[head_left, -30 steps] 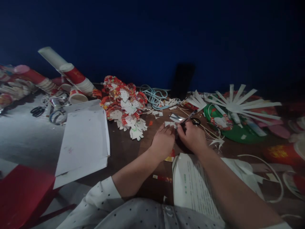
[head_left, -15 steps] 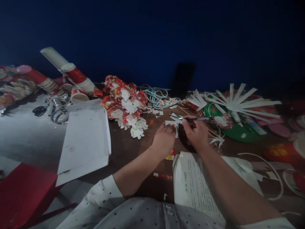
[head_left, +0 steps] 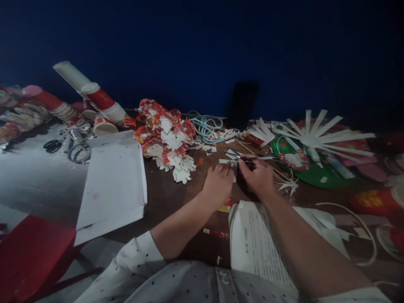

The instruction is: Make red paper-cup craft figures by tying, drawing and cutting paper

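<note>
My left hand (head_left: 217, 183) lies over small white paper pieces (head_left: 232, 176), fingers stretched out and resting on them. Close beside it, my right hand (head_left: 258, 174) is closed on a slim dark pen (head_left: 268, 158), whose back end sticks out to the right. The pen's tip is near the paper by my left fingertips and is hard to make out. Just behind the pen, thin metal scissor blades (head_left: 232, 154) point left; their handles are mostly hidden. A red and yellow scrap (head_left: 226, 206) shows under my left wrist.
Red-and-white paper craft pieces (head_left: 167, 134) are heaped left of centre, beside a white box lid (head_left: 110, 189). Pale blue cord (head_left: 205, 128) lies behind. A fringed paper cup (head_left: 312, 139) and green disc (head_left: 328, 172) stand right. A printed book (head_left: 252, 240) lies in front.
My right hand has shifted slightly left with the pen, toward the paper. My left hand stays on the paper almost unmoved. The scissor blades keep their place.
</note>
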